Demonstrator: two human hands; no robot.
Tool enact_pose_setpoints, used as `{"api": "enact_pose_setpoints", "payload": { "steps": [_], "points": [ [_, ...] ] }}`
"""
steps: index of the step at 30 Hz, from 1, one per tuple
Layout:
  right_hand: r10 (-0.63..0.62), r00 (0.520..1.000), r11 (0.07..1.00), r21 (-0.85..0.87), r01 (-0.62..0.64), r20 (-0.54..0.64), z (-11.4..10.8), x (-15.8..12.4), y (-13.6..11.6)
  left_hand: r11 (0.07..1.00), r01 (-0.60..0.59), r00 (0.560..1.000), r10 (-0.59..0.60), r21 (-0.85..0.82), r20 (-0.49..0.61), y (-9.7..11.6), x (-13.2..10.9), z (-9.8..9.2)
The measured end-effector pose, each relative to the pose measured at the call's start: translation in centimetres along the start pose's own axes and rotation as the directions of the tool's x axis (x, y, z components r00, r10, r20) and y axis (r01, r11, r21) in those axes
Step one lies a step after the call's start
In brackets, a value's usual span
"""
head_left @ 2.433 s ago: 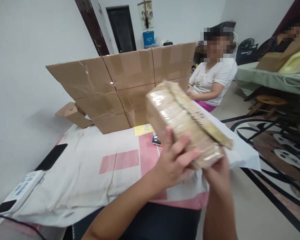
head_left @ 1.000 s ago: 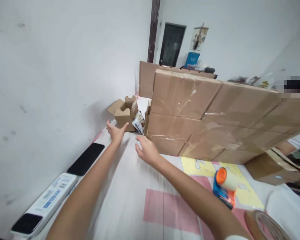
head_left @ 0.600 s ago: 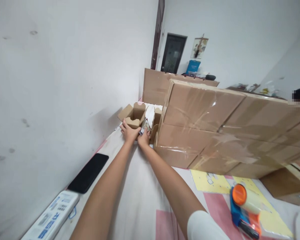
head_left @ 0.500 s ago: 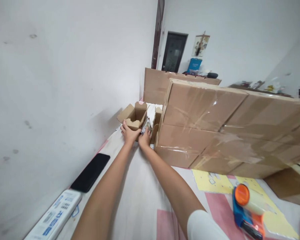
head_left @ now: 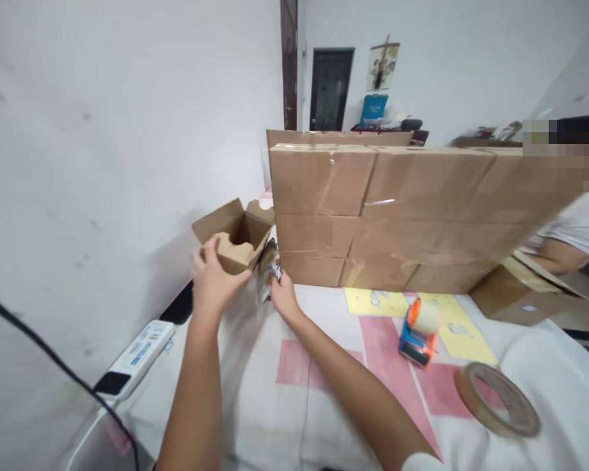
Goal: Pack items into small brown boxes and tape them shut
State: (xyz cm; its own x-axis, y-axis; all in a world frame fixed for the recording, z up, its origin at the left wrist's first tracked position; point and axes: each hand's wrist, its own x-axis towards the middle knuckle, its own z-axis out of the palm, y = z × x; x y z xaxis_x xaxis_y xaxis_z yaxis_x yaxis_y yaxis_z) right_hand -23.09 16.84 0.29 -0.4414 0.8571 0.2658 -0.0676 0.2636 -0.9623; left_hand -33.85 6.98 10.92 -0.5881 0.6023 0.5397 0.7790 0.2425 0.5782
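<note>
An open small cardboard box (head_left: pixel 233 255) with raised flaps stands near the white wall. My left hand (head_left: pixel 214 278) grips its near side, thumb and fingers spread along the front flap. Beside the box's right side, my right hand (head_left: pixel 283 296) pinches a shiny printed packet (head_left: pixel 267 269), blurred and partly hidden by the fingers. The packet is outside the box, close to its wall. Nothing shows clearly inside the box.
Taped cartons (head_left: pixel 319 186) form a wall behind my hands. To the right are a tape dispenser (head_left: pixel 419 337), a tape roll (head_left: pixel 467 396), an open carton (head_left: pixel 510 294) and another person's sleeve (head_left: pixel 586 222). At left lie a power strip (head_left: pixel 144 350) and a black phone (head_left: pixel 179 306).
My view has shifted, bringing the tape roll and the other person's arm into sight. The box and both hands appear nearer, and the packet sits further clear of the carton stack.
</note>
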Motion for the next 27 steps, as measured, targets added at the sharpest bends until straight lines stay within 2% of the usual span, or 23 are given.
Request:
{"api": "enact_pose_setpoints", "payload": {
  "steps": [2,4,6,7,9,11,13,15,18,19,21,24,27],
  "points": [
    [0.042,0.999,0.997,0.063,-0.041,-0.014,-2.9,-2.3,-1.3,0.999,0.002,0.998,-0.005,-0.045,-0.059,0.0,-4.2,-2.3],
    [0.057,0.998,0.993,0.102,-0.055,-0.024,-6.4,-4.7,-2.5,0.994,0.081,0.99,-0.088,-0.073,-0.108,-0.8,-8.9,-4.3],
    [0.025,0.998,0.993,0.112,-0.018,-0.056,-10.5,-7.4,-3.4,0.991,0.112,0.986,-0.12,-0.073,-0.113,-2.2,-13.0,-5.9],
    [0.009,0.995,0.994,0.109,0.001,-0.097,-12.7,-8.9,-3.9,0.99,0.107,0.99,-0.114,-0.094,-0.077,-3.0,-14.6,-6.3],
    [-0.014,0.971,0.995,0.095,0.037,-0.239,-17.4,-12.3,-4.8,0.965,0.114,0.993,-0.105,-0.236,0.049,-4.2,-17.1,-6.6],
    [-0.029,0.917,0.994,0.081,0.067,-0.398,-22.0,-16.0,-5.8,0.894,0.176,0.969,-0.085,-0.411,0.231,-4.6,-18.6,-6.2],
    [-0.045,0.861,0.992,0.077,0.097,-0.507,-25.9,-19.3,-7.1,0.833,0.237,0.905,-0.003,-0.499,0.425,-3.7,-19.5,-5.2],
    [-0.084,0.815,0.983,0.086,0.162,-0.573,-28.8,-22.0,-8.6,0.808,0.236,0.807,0.146,-0.54,0.572,-1.7,-20.2,-3.8],
    [-0.182,0.767,0.942,0.116,0.316,-0.615,-31.1,-24.5,-10.8,0.718,0.21,0.707,0.358,-0.664,0.61,2.0,-21.3,-1.1],
    [-0.196,0.77,0.933,0.126,0.337,-0.608,-31.5,-25.0,-11.5,0.685,0.212,0.685,0.404,-0.697,0.606,3.1,-21.7,-0.1],
    [-0.194,0.802,0.937,0.135,0.322,-0.565,-31.7,-25.6,-12.8,0.636,0.198,0.673,0.465,-0.746,0.576,4.5,-22.5,1.4],
    [-0.2,0.854,0.956,0.096,0.278,-0.481,-31.7,-25.8,-13.9,0.629,0.134,0.631,0.541,-0.766,0.555,4.9,-22.8,2.5],
    [-0.238,0.877,0.956,0.056,0.287,-0.418,-31.5,-25.7,-14.6,0.656,-0.012,0.58,0.62,-0.755,0.529,4.6,-22.4,1.8]
  ]
}}
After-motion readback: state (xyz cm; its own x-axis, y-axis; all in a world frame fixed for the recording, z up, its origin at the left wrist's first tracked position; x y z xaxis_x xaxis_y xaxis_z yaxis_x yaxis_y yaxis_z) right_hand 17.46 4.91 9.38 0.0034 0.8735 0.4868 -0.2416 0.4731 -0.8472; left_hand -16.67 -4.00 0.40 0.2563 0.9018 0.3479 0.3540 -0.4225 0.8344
